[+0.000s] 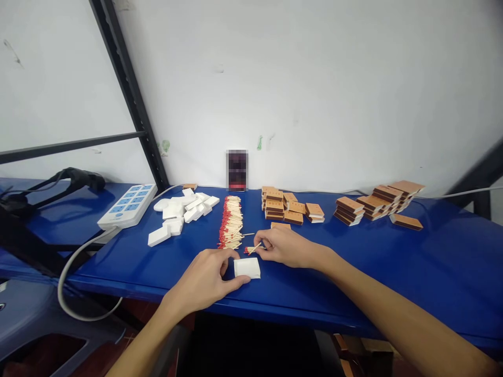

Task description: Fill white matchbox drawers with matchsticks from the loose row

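Observation:
A white matchbox tray lies on the blue table near its front edge. My left hand grips it between thumb and fingers from the left side. Just behind the tray, my right hand pinches a small bunch of matches, their red heads pointing left and one match slanting across the others. A long pile of red-headed matches stretches back toward the wall, behind both hands. Whether the white tray holds anything inside cannot be made out.
White trays are heaped at the left of the matches. Brown matchboxes stand stacked at the right, with more stacks farther right. A white power strip with its cable lies at the left, beside a black metal post.

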